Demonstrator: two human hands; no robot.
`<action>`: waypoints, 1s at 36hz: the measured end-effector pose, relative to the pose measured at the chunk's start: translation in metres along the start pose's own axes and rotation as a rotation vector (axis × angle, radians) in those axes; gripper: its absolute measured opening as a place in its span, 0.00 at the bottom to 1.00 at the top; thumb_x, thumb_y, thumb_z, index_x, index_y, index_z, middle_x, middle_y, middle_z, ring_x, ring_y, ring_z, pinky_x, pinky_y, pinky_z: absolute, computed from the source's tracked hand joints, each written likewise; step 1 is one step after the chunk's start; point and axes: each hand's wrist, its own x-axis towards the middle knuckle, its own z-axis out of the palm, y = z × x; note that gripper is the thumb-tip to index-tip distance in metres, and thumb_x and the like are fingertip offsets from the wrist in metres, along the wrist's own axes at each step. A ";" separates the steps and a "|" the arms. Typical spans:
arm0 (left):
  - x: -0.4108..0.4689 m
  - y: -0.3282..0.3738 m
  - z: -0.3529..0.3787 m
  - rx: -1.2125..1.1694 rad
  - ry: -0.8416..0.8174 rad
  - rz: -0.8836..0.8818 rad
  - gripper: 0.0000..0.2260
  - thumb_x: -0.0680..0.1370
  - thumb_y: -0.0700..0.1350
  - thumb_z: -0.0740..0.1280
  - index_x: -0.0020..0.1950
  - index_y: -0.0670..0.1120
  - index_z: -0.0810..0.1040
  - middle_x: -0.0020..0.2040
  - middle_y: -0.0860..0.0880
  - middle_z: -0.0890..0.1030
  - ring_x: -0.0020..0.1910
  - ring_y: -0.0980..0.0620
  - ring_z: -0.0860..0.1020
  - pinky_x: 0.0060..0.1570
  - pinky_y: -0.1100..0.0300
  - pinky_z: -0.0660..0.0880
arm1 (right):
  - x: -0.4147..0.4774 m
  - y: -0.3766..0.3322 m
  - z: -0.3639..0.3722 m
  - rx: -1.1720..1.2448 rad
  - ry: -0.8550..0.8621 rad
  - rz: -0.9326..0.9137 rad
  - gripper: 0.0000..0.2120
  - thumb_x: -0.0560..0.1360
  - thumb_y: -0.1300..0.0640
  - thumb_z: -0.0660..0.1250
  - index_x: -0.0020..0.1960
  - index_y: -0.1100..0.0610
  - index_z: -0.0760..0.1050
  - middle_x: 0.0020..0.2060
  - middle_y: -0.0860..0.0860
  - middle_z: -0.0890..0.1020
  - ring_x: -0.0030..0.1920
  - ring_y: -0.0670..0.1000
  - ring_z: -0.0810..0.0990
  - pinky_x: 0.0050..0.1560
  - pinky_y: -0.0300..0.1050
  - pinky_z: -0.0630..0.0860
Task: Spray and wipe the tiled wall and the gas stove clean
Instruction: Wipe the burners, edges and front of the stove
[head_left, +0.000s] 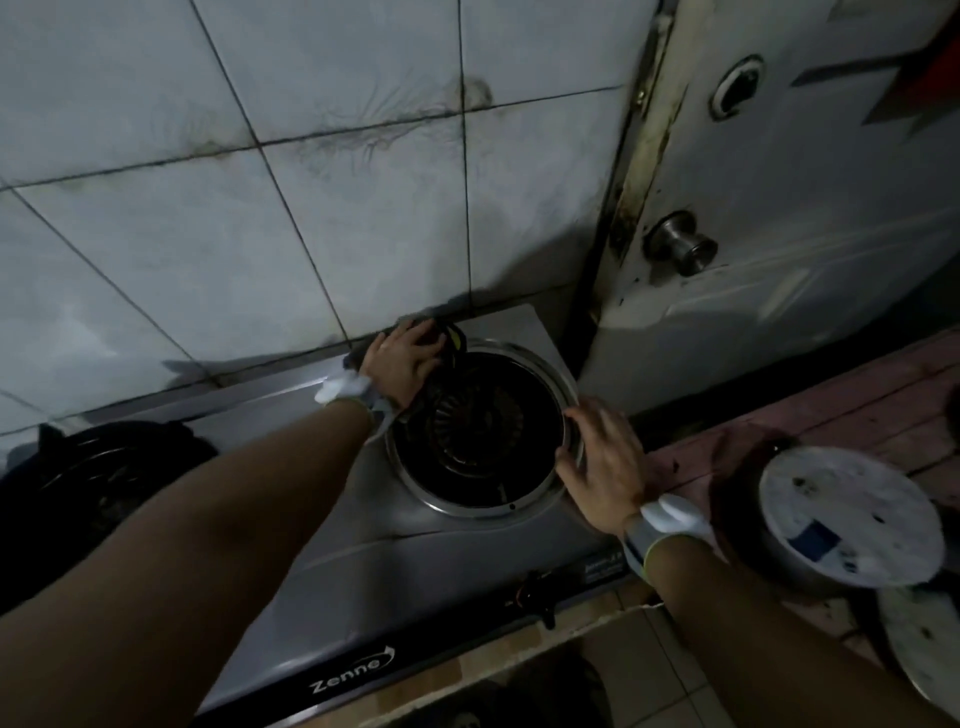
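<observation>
Steel gas stove (363, 545) under stained tiled wall (208, 234) | left hand (410, 358): fingers curled over dark object (452, 340), yellow-edged, behind burner | right hand (602, 467): fingers spread, resting on burner ring (467, 512)

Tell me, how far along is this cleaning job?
Nothing looks finished: the tiled wall shows dark streaks along its grout. In hand: the left hand grips a dark item at the gas stove's back edge; the right hand rests on the burner ring. Left: wall stains, stove top.
</observation>
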 end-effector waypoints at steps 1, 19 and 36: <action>0.006 0.004 -0.001 -0.022 0.033 0.023 0.15 0.80 0.52 0.64 0.66 0.53 0.79 0.72 0.46 0.72 0.71 0.41 0.69 0.67 0.42 0.68 | 0.000 0.000 0.000 0.004 0.004 -0.006 0.24 0.75 0.44 0.58 0.67 0.55 0.70 0.67 0.57 0.72 0.66 0.61 0.71 0.66 0.56 0.71; 0.016 0.006 0.002 -0.134 0.167 0.163 0.11 0.70 0.48 0.72 0.51 0.48 0.84 0.51 0.46 0.83 0.49 0.44 0.80 0.49 0.54 0.76 | -0.001 -0.002 -0.002 0.035 0.058 0.100 0.33 0.71 0.42 0.61 0.72 0.58 0.66 0.67 0.58 0.74 0.65 0.60 0.72 0.66 0.54 0.71; 0.063 0.096 0.008 -0.102 -0.197 0.477 0.08 0.71 0.39 0.73 0.48 0.45 0.87 0.51 0.45 0.85 0.50 0.43 0.83 0.52 0.55 0.77 | -0.004 -0.004 -0.003 0.051 -0.003 0.139 0.39 0.73 0.39 0.58 0.77 0.59 0.57 0.71 0.58 0.70 0.69 0.60 0.70 0.68 0.54 0.70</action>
